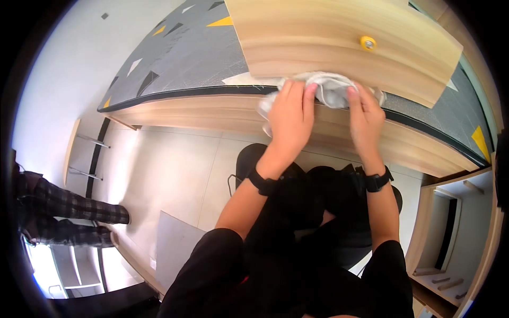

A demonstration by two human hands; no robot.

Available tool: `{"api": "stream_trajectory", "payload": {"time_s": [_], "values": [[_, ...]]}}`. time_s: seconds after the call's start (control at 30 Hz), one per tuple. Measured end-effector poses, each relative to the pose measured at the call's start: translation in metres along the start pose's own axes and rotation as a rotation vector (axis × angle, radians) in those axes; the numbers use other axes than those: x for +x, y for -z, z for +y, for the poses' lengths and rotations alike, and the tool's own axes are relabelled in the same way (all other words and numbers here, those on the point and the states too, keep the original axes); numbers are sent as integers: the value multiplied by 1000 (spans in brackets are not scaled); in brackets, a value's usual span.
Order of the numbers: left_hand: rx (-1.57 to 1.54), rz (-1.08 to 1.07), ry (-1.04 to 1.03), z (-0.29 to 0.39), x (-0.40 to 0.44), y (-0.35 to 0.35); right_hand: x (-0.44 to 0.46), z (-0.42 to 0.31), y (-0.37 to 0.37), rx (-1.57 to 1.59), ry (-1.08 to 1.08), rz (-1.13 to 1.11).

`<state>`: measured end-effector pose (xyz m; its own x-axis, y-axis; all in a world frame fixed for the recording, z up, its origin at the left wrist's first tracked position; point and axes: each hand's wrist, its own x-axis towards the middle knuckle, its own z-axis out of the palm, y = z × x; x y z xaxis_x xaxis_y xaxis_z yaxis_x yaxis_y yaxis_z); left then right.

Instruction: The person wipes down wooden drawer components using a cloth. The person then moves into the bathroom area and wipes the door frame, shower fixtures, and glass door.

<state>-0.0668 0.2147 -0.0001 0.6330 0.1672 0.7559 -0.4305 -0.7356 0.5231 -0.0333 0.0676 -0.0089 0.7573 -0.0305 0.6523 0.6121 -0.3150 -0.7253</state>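
A crumpled whitish cloth (pixel 333 91) lies bunched at the near edge of a wood-grain board (pixel 313 37), and part of it hangs down on the left. My left hand (pixel 291 114) grips the cloth's left part, thumb and fingers closed on it. On its other side my right hand (pixel 367 114) pinches the fabric between thumb and fingers. The board rests on a grey patterned surface (pixel 196 58) with yellow, white and dark triangles. A small round yellow item (pixel 367 43), perhaps a tape roll, sits on the board beyond my right hand.
A wooden side rail (pixel 185 113) runs along the surface's near edge. At the right stands an open wooden cabinet (pixel 445 238) with small wood pieces inside. Another person's checked trouser legs (pixel 79 206) are at the left. A grey panel (pixel 175 244) stands at lower left.
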Motion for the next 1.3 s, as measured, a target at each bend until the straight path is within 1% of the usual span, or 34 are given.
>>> {"api": "stream_trajectory", "payload": {"time_s": [0.03, 0.07, 0.1, 0.13, 0.17, 0.2, 0.23, 0.27, 0.3, 0.33, 0.37, 0.4, 0.43, 0.47, 0.5, 0.53, 0.57, 0.63, 0.67, 0.7, 0.77, 0.83, 0.87, 0.9, 0.93, 0.97, 1.0, 1.03, 1.1, 1.13, 1.2, 1.23, 1.3], "values": [[11, -4, -4, 3, -5, -1, -5, 2, 2, 201, -75, 63], [-171, -13, 94, 6, -9, -3, -10, 4, 5, 334, -113, 66], [-355, -21, 194, 8, -11, -2, -14, 4, 7, 341, -118, 71], [-351, -27, 194, 9, -12, 0, -19, 5, 10, 378, -149, 64], [-466, -56, 291, 10, -14, 2, -23, 3, 12, 414, -181, 57], [-582, -84, 389, 14, -15, 4, -24, -2, 17, 491, -269, 19], [-700, -109, 489, 18, -15, 6, -23, -3, 19, 488, -273, 19], [-704, -108, 494, 22, -17, 11, -22, -2, 22, 540, -303, -5], [-663, -152, 474, 26, -20, 19, -22, -1, 24, 591, -334, -29], [-623, -199, 453, 30, -26, 24, -22, 1, 24, 583, -337, -30], [-631, -201, 458, 36, -36, 28, -24, 4, 24, 588, -348, -38], [-635, -263, 451, 42, -47, 30, -24, 3, 25, 592, -356, -44], [-638, -325, 444, 45, -56, 30, -24, 0, 26, 582, -359, -41], [-648, -332, 449, 46, -63, 27, -25, -5, 27, 576, -315, -90], [-689, -364, 506, 46, -69, 23, -27, -9, 28, 570, -273, -136], [-729, -399, 561, 47, -75, 19, -30, -7, 29, 560, -279, -126], [-739, -414, 562, 48, -79, 12, -32, -3, 29, 544, -266, -131], [-620, -457, 423, 54, -81, 2, -35, 0, 31, 515, -258, -127], [-642, -524, 431, 56, -81, -1, -37, 0, 34, 626, -318, -135], [-656, -526, 427, 57, -82, 1, -36, 0, 36, 737, -370, -146], [-533, -636, 379, 60, -85, 5, -45, 11, 42, 741, -326, -149], [-585, -643, 348, 63, -93, 11, -50, 28, 49, 759, -279, -151], [-630, -657, 333, 63, -96, 13, -53, 37, 54, 764, -219, -182], [-630, -656, 333, 61, -95, 14, -52, 34, 55, 769, -161, -213], [-553, -586, 287, 59, -93, 14, -52, 31, 57, 812, -211, -205], [-479, -518, 243, 56, -91, 13, -52, 28, 58, 811, -217, -206], [-454, -514, 269, 47, -86, 12, -51, 20, 58, 815, -301, -158], [-517, -484, 358, 43, -75, 14, -51, 13, 58, 817, -387, -106], [-524, -355, 384, 32, -54, 12, -53, 4, 60, 780, -393, -86], [-529, -353, 378, 26, -46, 10, -55, -1, 60, 662, -338, -72], [-493, -283, 329, 13, -34, 8, -61, -10, 61, 442, -212, -70], [-495, -282, 326, 8, -30, 9, -64, -13, 61, 441, -209, -69], [-399, -335, 324, 3, -24, 13, -68, -17, 57, 252, -83, -34]]}}
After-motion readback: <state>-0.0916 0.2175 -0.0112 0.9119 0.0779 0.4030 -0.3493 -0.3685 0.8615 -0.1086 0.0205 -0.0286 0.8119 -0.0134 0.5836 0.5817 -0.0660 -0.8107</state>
